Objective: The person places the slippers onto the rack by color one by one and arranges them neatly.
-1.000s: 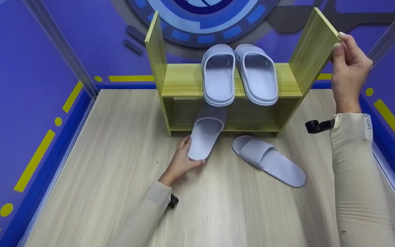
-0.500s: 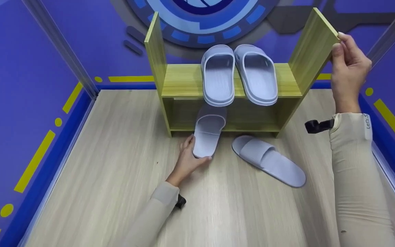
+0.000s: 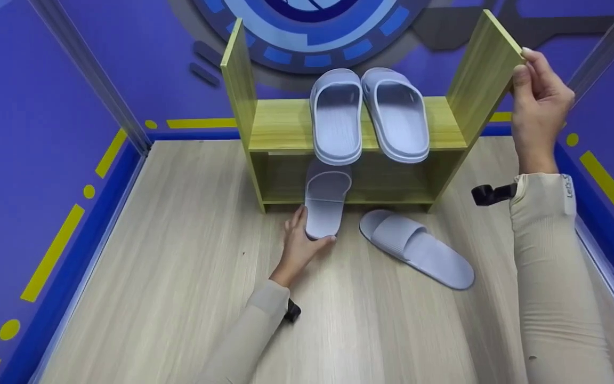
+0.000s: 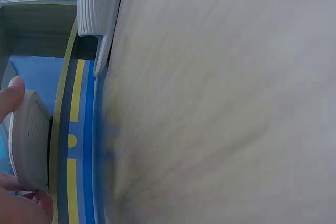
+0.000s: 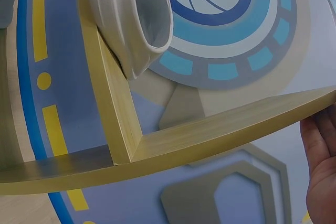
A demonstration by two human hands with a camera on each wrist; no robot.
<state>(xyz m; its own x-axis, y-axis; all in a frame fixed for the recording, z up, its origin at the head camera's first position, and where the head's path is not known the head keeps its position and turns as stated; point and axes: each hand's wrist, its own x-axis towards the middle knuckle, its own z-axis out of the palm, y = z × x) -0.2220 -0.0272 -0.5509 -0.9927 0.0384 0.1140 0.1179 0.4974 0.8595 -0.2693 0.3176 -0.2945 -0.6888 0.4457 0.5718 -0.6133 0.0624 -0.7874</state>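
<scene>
Your L hand [image 3: 299,244] grips the slipper [image 3: 324,217] at its heel, R hand [image 3: 540,109] pinches the rack panel [image 3: 485,77]; slipper's prob light, bendy foam, so hold heel sides w/ light pressure.

A slipper [image 3: 324,216] juts from the rack [image 3: 392,181] before the left hand [image 3: 300,245]; right of both, a second slipper [image 3: 418,248]; on the shelf [image 3: 280,125], left of the right hand [image 3: 540,106], paired slippers [image 3: 338,120].
</scene>
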